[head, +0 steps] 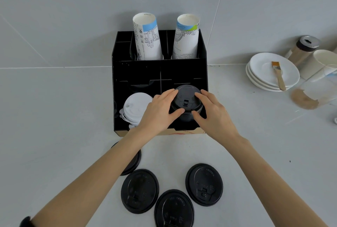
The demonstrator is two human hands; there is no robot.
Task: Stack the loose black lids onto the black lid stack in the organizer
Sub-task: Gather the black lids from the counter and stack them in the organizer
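A black organizer [138, 70] stands against the wall. Its front right compartment holds the black lid stack [186, 97]. My left hand [158, 112] grips the stack's left side and my right hand [213, 115] grips its right side, thumbs at the front. On the counter in front lie several loose black lids: one at the left [139, 191], one in the middle [174, 209], one at the right [204, 184], and one partly hidden under my left forearm [135, 161].
White lids [135, 108] fill the front left compartment. Two paper cup stacks [146, 37] [186, 37] stand in the back slots. At the right are stacked white plates [262, 70] with a brush [278, 73], a shaker jar [302, 48] and spilled brown powder [303, 101].
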